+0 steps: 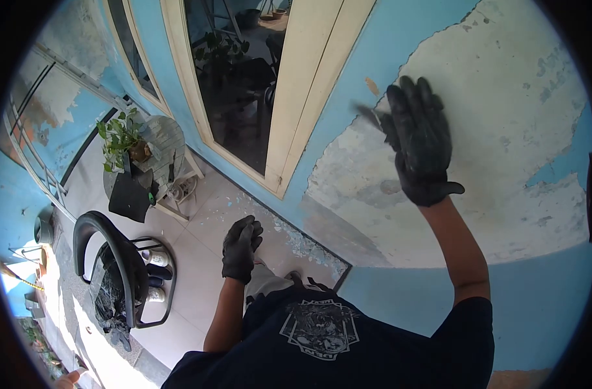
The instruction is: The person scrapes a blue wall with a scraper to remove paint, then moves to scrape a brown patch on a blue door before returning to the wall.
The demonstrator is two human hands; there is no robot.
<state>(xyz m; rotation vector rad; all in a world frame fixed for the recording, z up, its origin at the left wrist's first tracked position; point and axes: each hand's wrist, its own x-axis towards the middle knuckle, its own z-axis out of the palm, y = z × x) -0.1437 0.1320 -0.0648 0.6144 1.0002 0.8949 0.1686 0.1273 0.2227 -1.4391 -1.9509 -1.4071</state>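
Head view: in the upper right, the gloved right hand (419, 146) seems to grip a blurred, scraper-like tool (367, 115), its long axis slanting upper left over the ragged edge of the blue paint (335, 115). The left hand (240, 249), farther off, is curled, contents unclear.

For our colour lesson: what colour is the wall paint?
The wall paint is light blue, best in the head view.

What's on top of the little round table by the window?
On the round table I can see a potted plant, a slim dark tool and a dark sheet overhanging the edge. Whatever the sheet covers is hidden.
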